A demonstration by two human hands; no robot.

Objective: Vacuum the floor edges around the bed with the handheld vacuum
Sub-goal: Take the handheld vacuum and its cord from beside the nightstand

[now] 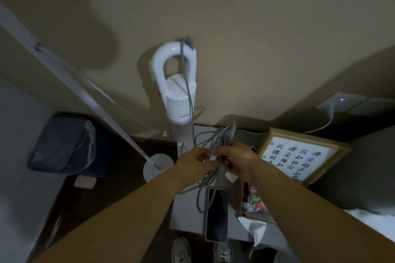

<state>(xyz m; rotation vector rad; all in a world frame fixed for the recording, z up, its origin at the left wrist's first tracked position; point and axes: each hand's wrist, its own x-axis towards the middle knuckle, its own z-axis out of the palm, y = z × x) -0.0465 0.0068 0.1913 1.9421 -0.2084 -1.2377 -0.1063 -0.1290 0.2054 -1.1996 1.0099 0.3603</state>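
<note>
Handheld vacuum stands upright against the wall at 12 o'clock, back edge of the small table. Grey cable drapes over its loop handle — left hand and right hand both pinch the bundled cord. Phone at 6 o'clock, framed calligraphy at 3, lamp base at 9 — tight room.

counter: small, pale top, set against the wall
phone: lies flat near the front edge, screen dark
grey cable: loops over the top beside the phone
framed calligraphy: leans at the right
floor: dark; round white lamp base stands on it
</note>
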